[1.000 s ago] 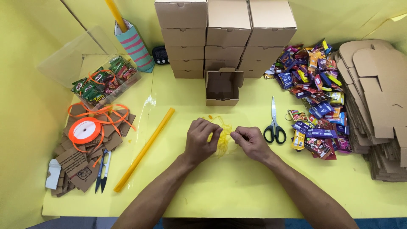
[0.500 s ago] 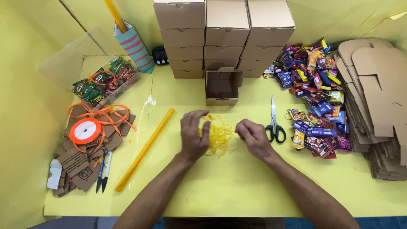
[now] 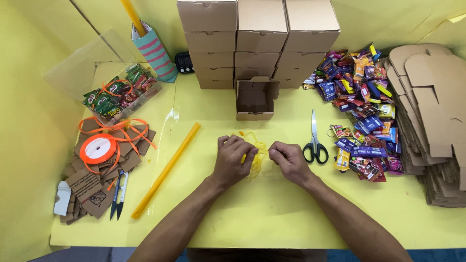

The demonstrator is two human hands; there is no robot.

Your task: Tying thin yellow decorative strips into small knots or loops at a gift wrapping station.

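Both hands meet at the middle of the yellow table (image 3: 272, 213) on a tuft of yellow shredded paper (image 3: 258, 156). My left hand (image 3: 233, 157) is curled over its left side, fingers closed on the strands. From the right, my right hand (image 3: 287, 159) pinches the strands between thumb and fingers. Just beyond the hands stands a small open cardboard box (image 3: 255, 99), its inside bare.
Black-handled scissors (image 3: 314, 140) lie right of my right hand. A heap of wrapped sweets (image 3: 361, 104) and stacked flat box blanks (image 3: 432, 111) fill the right side. Closed boxes (image 3: 257, 41) stand at the back. A yellow paper roll (image 3: 167, 167), orange ribbon spool (image 3: 98, 149), snips (image 3: 118, 195) lie left.
The hands have drawn closer together and slightly nearer to me, bunching the yellow shredded paper smaller between them. Nothing else on the table moved.
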